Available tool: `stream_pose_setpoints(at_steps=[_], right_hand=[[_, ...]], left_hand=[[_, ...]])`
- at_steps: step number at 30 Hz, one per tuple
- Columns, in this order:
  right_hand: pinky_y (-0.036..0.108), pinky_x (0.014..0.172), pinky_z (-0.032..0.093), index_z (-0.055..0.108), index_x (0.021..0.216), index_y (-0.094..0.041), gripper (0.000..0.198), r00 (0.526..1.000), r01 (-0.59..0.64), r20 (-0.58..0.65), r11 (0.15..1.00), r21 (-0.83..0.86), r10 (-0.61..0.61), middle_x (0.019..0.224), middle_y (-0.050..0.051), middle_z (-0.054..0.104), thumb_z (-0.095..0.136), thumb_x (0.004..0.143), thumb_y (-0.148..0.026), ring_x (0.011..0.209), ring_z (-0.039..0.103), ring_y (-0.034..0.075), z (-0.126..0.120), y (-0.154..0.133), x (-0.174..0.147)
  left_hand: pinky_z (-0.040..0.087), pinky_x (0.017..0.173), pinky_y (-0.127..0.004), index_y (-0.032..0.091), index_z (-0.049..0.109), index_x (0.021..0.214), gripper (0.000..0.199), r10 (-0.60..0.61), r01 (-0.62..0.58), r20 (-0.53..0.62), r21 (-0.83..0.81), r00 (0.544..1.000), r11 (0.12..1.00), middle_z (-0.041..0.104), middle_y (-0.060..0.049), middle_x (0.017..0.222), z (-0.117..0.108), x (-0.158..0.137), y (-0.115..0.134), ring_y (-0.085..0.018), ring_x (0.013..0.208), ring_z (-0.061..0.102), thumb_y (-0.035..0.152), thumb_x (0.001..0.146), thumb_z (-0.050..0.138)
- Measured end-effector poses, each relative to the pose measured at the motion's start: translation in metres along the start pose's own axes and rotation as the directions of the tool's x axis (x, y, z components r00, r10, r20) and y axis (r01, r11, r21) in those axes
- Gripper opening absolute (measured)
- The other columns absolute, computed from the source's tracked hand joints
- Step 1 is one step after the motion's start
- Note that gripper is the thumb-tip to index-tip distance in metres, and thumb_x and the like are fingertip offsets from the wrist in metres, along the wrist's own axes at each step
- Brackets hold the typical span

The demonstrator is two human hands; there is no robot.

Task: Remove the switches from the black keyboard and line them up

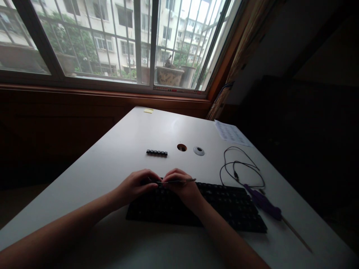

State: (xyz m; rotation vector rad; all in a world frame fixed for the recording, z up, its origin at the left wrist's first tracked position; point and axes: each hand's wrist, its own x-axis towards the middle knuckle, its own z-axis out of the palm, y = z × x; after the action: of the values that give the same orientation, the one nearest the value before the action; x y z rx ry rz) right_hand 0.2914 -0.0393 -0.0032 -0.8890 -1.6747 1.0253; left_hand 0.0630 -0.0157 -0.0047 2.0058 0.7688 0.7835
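Note:
A black keyboard point(232, 205) lies on the white table in front of me. My right hand point(181, 185) is over its upper middle, fingers closed around a slim metal tool that looks like tweezers point(185, 180). The tool's thin end points left, toward my other hand. Over the keyboard's upper left, my left hand point(141, 183) has thumb and fingers bent together in a pinch at the tool's tip. What lies between those fingers is too small and dark to tell. Beyond the hands, several black keycaps point(157, 153) stand in a short row.
A purple-handled screwdriver point(263, 203) lies at the keyboard's right end, near a coiled black cable point(235, 162). Farther back are a round hole point(182, 148) in the table point(117, 149), its grey ring cover point(199, 151), printed paper point(231, 132) and a yellow note point(148, 111).

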Motion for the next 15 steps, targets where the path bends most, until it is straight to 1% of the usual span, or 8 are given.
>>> stream_pose_setpoints(at_steps=[4, 9, 12, 15], right_hand=[[0.03, 0.071, 0.054, 0.077, 0.083, -0.026, 0.006, 1.0, -0.003, -0.001, 1.0, 0.008, 0.003, 0.085, 0.001, 0.066, 0.079, 0.078, -0.029, 0.08, 0.065, 0.016, 0.0006, 0.0006, -0.0008], [0.03, 0.071, 0.054, 0.077, 0.081, -0.025, 0.006, 1.0, -0.004, -0.016, 1.0, 0.023, 0.004, 0.083, 0.002, 0.067, 0.08, 0.077, -0.027, 0.078, 0.064, 0.016, 0.0012, 0.0021, -0.0011], [0.031, 0.072, 0.054, 0.077, 0.082, -0.024, 0.006, 1.0, -0.002, 0.001, 0.998, 0.058, 0.002, 0.084, 0.002, 0.067, 0.079, 0.078, -0.027, 0.079, 0.065, 0.016, 0.0011, 0.0028, -0.0006], [0.032, 0.075, 0.055, 0.077, 0.083, -0.024, 0.007, 1.0, -0.003, 0.01, 0.996, 0.088, 0.002, 0.086, 0.002, 0.068, 0.079, 0.078, -0.028, 0.081, 0.065, 0.017, 0.0007, 0.0032, -0.0004]], left_hand=[[0.052, 0.083, -0.031, 0.018, 0.068, 0.107, 0.022, 0.007, -0.006, 0.015, -0.035, 1.0, 0.999, 0.073, -0.006, 0.1, -0.0006, 0.0004, -0.0003, -0.02, 0.091, 0.067, 0.033, 0.092, 0.064], [0.052, 0.084, -0.031, 0.018, 0.067, 0.107, 0.021, 0.039, -0.039, 0.005, -0.012, 0.999, 0.999, 0.072, -0.007, 0.101, 0.0006, -0.0001, -0.0025, -0.02, 0.092, 0.067, 0.028, 0.088, 0.067], [0.053, 0.081, -0.03, 0.018, 0.067, 0.105, 0.019, 0.053, -0.053, -0.008, 0.009, 0.999, 0.999, 0.072, -0.006, 0.099, 0.0022, -0.001, -0.0043, -0.019, 0.089, 0.068, 0.024, 0.087, 0.066], [0.053, 0.08, -0.029, 0.018, 0.066, 0.105, 0.018, 0.048, -0.048, -0.015, 0.038, 0.999, 0.998, 0.072, -0.006, 0.098, 0.0035, -0.002, -0.005, -0.019, 0.088, 0.068, 0.024, 0.087, 0.065]])
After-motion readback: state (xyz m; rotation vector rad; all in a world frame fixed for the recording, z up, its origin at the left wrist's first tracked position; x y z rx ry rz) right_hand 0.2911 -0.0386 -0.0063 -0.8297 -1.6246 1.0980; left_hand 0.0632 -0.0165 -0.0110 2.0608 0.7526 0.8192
